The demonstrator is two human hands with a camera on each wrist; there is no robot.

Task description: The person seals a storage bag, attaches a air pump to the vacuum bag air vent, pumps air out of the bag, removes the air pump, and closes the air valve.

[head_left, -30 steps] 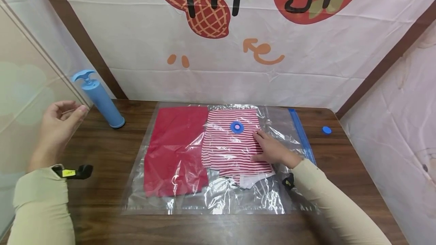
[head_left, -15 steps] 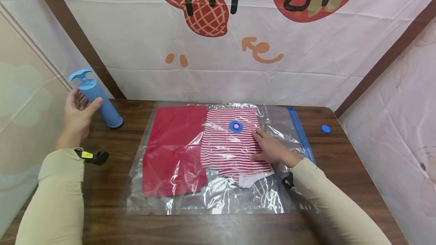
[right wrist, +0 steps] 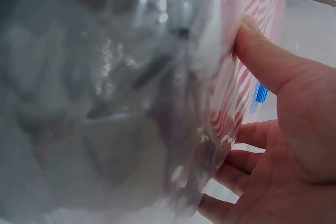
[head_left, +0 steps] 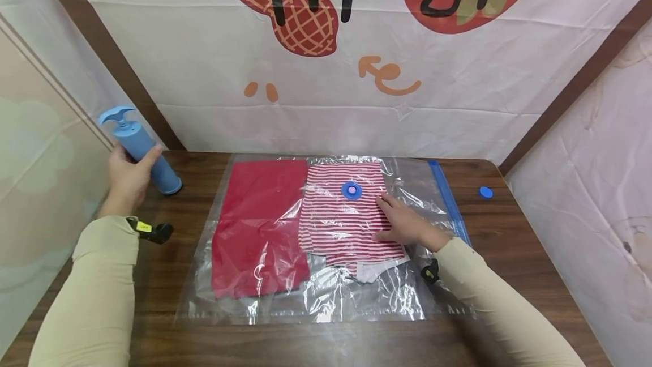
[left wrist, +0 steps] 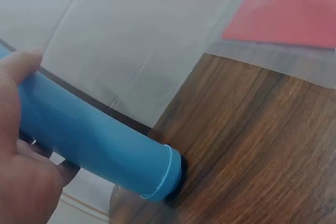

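Behind the dark wood-grain table [head_left: 514, 242], a printed white curtain [head_left: 331, 129] is hung. The tilted blue pump [head_left: 136, 140], left of the clear bag [head_left: 275, 309], is gripped round its barrel by the left hand [head_left: 126, 177]. The right hand [head_left: 404, 224], fingers extended, is rested on the bag. Pump pick-up is judged to be in hand; next, transfer to the blue valve [head_left: 352, 190] would be required.

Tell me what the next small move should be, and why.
I'd carry the blue pump over to the round blue valve on the clear bag. The left hand grips the pump, the right hand rests on the bag near the valve, whose pink centre is showing, and the small blue disc lies apart on the table.
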